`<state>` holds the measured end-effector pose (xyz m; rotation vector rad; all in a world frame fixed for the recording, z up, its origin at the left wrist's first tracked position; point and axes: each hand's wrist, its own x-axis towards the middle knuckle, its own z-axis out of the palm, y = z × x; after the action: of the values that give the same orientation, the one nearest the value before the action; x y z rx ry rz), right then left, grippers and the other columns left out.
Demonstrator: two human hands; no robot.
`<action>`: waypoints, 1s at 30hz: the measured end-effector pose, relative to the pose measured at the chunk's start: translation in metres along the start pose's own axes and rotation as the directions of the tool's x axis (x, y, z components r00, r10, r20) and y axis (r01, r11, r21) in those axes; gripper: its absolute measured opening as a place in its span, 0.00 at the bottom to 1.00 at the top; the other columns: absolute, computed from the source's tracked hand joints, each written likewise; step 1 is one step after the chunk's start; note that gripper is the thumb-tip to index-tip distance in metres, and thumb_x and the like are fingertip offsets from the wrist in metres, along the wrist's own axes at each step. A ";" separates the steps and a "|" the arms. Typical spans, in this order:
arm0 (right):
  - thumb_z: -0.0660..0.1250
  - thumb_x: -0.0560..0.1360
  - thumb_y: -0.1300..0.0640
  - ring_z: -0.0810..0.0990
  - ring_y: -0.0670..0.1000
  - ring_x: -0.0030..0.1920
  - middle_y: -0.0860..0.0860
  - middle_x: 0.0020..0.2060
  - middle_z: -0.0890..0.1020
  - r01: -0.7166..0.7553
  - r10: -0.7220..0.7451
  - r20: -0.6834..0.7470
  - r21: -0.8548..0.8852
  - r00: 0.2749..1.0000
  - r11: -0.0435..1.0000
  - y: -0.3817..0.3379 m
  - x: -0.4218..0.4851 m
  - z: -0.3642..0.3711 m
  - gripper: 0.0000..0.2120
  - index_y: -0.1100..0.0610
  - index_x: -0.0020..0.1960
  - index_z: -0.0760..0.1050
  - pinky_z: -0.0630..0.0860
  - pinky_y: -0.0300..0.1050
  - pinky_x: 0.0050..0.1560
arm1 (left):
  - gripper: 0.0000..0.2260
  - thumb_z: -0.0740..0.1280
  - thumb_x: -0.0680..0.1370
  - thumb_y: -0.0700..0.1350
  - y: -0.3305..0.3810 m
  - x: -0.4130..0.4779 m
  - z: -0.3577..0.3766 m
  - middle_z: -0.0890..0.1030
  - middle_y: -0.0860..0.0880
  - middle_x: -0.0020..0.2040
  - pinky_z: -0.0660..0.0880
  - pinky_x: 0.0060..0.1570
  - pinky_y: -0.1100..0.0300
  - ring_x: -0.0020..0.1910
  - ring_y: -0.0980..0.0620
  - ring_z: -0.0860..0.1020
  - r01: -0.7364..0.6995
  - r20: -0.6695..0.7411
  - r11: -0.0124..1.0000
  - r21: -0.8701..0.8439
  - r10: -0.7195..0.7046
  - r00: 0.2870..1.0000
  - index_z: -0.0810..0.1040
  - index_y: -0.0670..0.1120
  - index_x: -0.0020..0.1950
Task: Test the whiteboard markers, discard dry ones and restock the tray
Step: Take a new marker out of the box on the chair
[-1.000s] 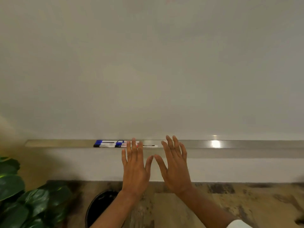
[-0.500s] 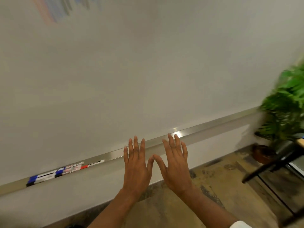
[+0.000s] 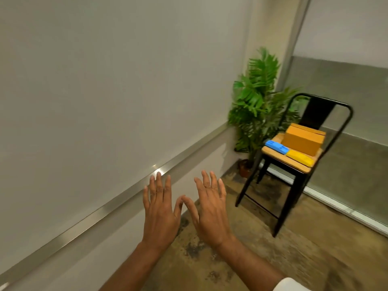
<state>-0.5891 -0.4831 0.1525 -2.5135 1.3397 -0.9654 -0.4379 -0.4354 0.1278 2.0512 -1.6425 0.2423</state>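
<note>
Markers have left view, a chair (image 3: 317, 114) now at two o'clock; left hand (image 3: 160, 217) and right hand (image 3: 212, 215) (thumbs nearly touching) hover spread, empty.

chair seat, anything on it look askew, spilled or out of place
Nothing stands out. The cardboard box sits flat at the back of the chair seat. A blue pack and a yellow pack lie end to end in front of it. Nothing is tipped or spilled.
</note>
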 end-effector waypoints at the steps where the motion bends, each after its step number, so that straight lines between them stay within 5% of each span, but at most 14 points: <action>1: 0.51 0.82 0.37 0.46 0.52 0.79 0.54 0.79 0.54 -0.028 0.027 -0.017 -0.008 0.999 1.000 0.009 0.002 -0.004 0.31 0.56 0.77 0.60 0.50 0.60 0.77 | 0.32 0.50 0.84 0.61 0.008 0.008 0.007 0.48 0.43 0.84 0.46 0.80 0.41 0.83 0.44 0.45 -0.030 0.008 0.999 -0.012 0.030 1.000 0.51 0.45 0.84; 8: 0.51 0.82 0.37 0.45 0.52 0.79 0.53 0.79 0.54 -0.215 0.203 -0.123 -0.091 0.971 0.972 0.064 0.019 -0.023 0.30 0.56 0.76 0.62 0.52 0.61 0.76 | 0.32 0.57 0.84 0.58 0.049 0.064 0.051 0.48 0.44 0.84 0.44 0.80 0.43 0.83 0.46 0.44 -0.197 0.035 0.971 -0.139 0.203 0.978 0.54 0.44 0.83; 14: 0.54 0.82 0.39 0.47 0.51 0.79 0.52 0.79 0.56 -0.363 0.322 -0.245 -0.144 0.915 0.921 0.095 0.043 -0.025 0.29 0.56 0.76 0.63 0.51 0.61 0.76 | 0.31 0.52 0.85 0.61 0.074 0.123 0.076 0.48 0.44 0.84 0.40 0.81 0.47 0.83 0.46 0.43 -0.343 0.036 0.916 -0.209 0.358 0.933 0.55 0.45 0.83; 30: 0.56 0.82 0.40 0.46 0.52 0.79 0.52 0.79 0.55 -0.601 0.486 -0.427 -0.188 0.763 0.777 0.196 0.076 -0.047 0.28 0.56 0.76 0.63 0.50 0.61 0.77 | 0.30 0.50 0.85 0.61 0.170 0.211 0.158 0.47 0.44 0.84 0.49 0.80 0.40 0.83 0.47 0.42 -0.519 0.086 0.759 -0.394 0.593 0.801 0.53 0.46 0.84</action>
<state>-0.7236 -0.6515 0.1482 -1.9361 2.3438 -1.1614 -0.5714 -0.7191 0.1283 1.3071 -2.2229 -0.0761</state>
